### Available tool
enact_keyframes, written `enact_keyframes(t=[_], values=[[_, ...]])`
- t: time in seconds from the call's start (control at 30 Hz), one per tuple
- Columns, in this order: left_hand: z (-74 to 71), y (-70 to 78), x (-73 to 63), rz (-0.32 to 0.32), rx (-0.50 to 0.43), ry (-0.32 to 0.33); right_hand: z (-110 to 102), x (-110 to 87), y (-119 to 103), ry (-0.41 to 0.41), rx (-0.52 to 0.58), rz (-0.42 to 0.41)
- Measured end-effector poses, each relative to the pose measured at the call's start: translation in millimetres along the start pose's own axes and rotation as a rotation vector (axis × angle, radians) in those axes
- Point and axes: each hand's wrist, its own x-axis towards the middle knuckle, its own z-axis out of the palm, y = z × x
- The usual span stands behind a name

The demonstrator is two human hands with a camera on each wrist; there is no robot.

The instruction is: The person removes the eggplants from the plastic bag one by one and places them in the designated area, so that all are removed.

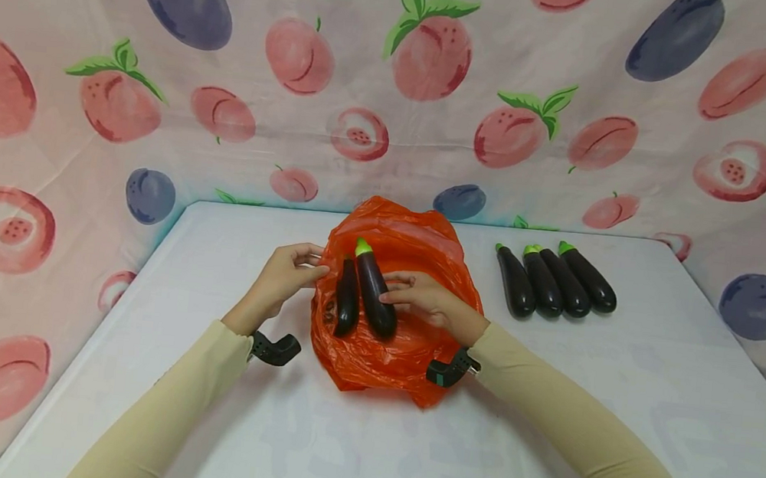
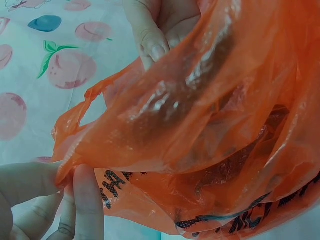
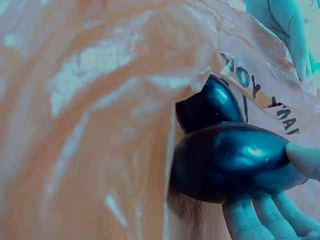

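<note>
My right hand (image 1: 425, 301) grips a dark purple eggplant (image 1: 376, 291) with a green cap, over the opening of a red-orange plastic bag (image 1: 405, 364). In the right wrist view the thumb lies on one side of this eggplant (image 3: 230, 162) and the fingers on the other. A second eggplant (image 1: 347, 301) lies in the bag just left of it, partly covered by plastic in the right wrist view. My left hand (image 1: 285, 276) is at the bag's left side, and in the left wrist view its thumb and fingers (image 2: 87, 200) pinch the bag's edge.
Several eggplants (image 1: 548, 282) lie side by side on the white table (image 1: 625, 385), right of the bag. Behind the table hangs a fruit-patterned cloth (image 1: 345, 58). Dark lettering (image 2: 240, 220) marks the bag.
</note>
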Motion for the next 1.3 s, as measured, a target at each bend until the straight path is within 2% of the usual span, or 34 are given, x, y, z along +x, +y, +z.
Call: enact_keyframes(t=[0.47,0.83,1.3], values=[[-0.4,0.7,0.2,-0.007,0.007,0.0,-4.4,-3.2,-1.8,-0.008,-0.006,-0.002],[-1.4,1.7,-1.4,-0.015,0.023,0.002,-11.5,-16.3,-6.1,0.011,-0.049,-0.008],[-2.0,0.2,-2.3,-0.004,0.018,0.001,-32.6,-40.6,-16.0,0.023,-0.098,-0.031]])
